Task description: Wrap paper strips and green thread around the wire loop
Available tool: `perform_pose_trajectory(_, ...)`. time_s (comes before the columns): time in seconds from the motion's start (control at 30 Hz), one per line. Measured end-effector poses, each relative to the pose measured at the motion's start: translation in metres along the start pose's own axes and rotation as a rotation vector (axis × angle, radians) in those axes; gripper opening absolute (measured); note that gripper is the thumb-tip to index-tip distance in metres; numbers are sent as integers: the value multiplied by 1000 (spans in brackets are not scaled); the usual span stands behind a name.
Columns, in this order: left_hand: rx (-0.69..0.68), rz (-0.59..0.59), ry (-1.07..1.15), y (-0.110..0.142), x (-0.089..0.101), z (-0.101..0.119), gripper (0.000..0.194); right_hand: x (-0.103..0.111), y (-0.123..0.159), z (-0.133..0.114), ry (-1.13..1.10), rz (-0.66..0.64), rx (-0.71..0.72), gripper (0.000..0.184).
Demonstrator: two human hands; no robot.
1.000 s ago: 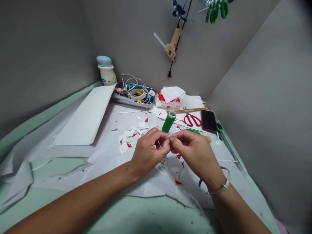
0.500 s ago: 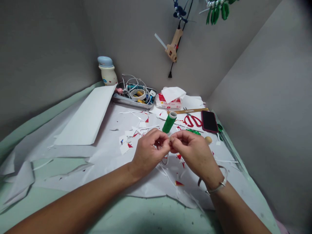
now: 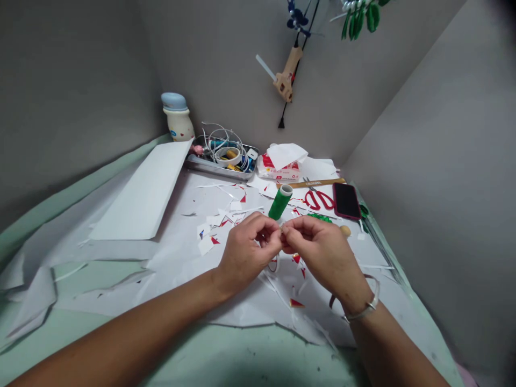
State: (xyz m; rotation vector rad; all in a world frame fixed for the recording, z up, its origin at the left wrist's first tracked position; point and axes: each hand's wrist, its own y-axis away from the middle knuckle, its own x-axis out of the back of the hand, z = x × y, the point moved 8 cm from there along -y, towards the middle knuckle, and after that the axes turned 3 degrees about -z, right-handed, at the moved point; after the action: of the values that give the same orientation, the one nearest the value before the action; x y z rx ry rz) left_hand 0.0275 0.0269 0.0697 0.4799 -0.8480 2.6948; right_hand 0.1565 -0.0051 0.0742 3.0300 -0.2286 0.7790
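My left hand [image 3: 252,244] and my right hand [image 3: 318,250] meet over the middle of the table, their fingertips pinched together. Something tiny and pale sits between them, too small and covered to name. Just behind the fingers stands a spool of green thread [image 3: 280,202], upright. Behind my right hand lie green leaf-like pieces [image 3: 320,218], and beside it a small tan ball [image 3: 345,231]. Below the fingertips a white ring-shaped item [image 3: 274,264] shows in part, the rest hidden by my left hand.
Paper scraps [image 3: 207,244] litter the white sheet. Red-handled scissors [image 3: 318,200], a phone [image 3: 346,201] and a ruler [image 3: 314,184] lie at the right. Behind are a tissue pack [image 3: 278,169] and a metal tray [image 3: 217,171] of supplies. A glue gun [image 3: 288,75] hangs above; folded white card [image 3: 141,193] lies left.
My right hand and its wrist have shifted very slightly to the right. My left hand stays in place, and both pinches remain closed.
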Motion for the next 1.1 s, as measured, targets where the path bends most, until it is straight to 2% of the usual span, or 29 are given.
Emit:
perform_pose_trajectory(0.17, 3, 2, 8, 0, 0, 0, 9, 0, -2, 1, -13, 12, -9, 12)
perform_pose_trajectory(0.77, 101, 1, 82, -1, -1, -9, 7, -12, -6, 11, -312, -56, -116, 10)
perform_pose_trajectory(1.1, 161, 3, 94, 0, -1, -15, 6, -8, -3, 7, -195, -38, -48, 17)
